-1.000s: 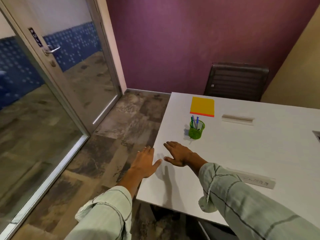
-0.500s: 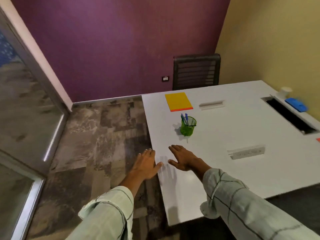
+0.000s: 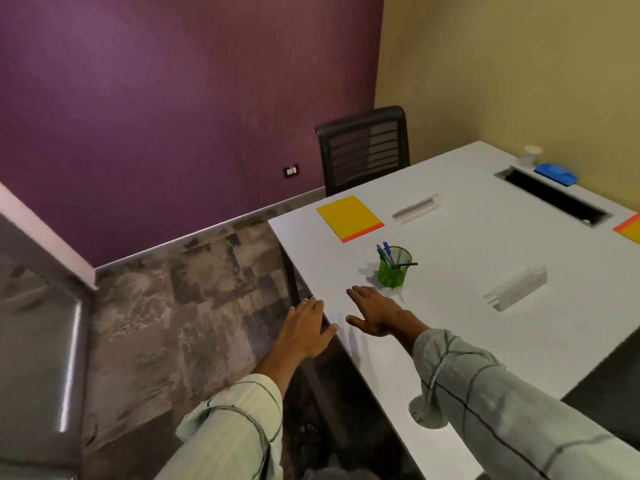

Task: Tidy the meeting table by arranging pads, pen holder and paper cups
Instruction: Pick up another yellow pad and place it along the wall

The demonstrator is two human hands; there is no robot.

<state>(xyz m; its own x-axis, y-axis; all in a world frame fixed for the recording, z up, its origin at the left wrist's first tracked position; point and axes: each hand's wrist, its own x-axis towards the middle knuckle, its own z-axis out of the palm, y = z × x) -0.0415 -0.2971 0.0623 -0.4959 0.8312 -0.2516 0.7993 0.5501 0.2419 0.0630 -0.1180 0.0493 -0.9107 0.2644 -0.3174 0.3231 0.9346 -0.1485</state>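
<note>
Pen holder (image 3: 394,267) sits on the white table (image 3: 485,341) at about one o'clock from my right hand (image 3: 375,313), near it but not touching, and well clear of my left hand (image 3: 304,329), which hangs at the table's edge. So the right is the nearer one for the reach, I judge. Both hands are spread flat, fingers wide, holding nothing. It is a green mesh cup, upright, with blue pens leaning toward eleven o'clock and one dark pen lying across its rim toward three. At twelve o'clock beyond it lies a yellow pad (image 3: 348,217); a paper cup (image 3: 531,155) stands far off at two o'clock.
</note>
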